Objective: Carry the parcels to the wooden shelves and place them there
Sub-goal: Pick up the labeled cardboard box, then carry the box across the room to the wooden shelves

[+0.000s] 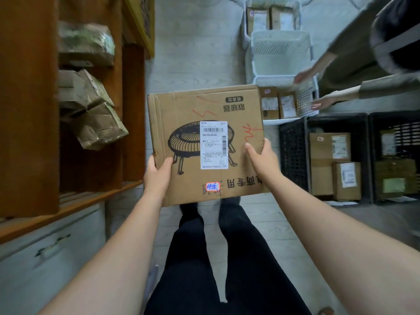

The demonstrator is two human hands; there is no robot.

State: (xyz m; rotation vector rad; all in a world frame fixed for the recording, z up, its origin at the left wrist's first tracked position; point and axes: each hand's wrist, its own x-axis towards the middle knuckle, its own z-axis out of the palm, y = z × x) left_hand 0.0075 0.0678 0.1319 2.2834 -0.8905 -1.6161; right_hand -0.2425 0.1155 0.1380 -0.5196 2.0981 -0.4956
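A flat cardboard parcel (191,114) with a printed heater drawing, red scribbles and a white shipping label hangs in front of me above the floor. My left hand (156,173) grips its near left edge, thumb on top. My right hand (261,160) grips its near right edge the same way. The wooden shelves (134,110) stand on my left, close beside the parcel. Several taped brown parcels (91,105) lie in the shelf compartments, some tilted.
White plastic baskets (281,53) and black crates (293,151) holding boxed parcels line the floor on the right. Another person's hands (318,103) hold a white basket at the right. A white drawer cabinet (45,258) sits below the shelves. My legs are under the parcel.
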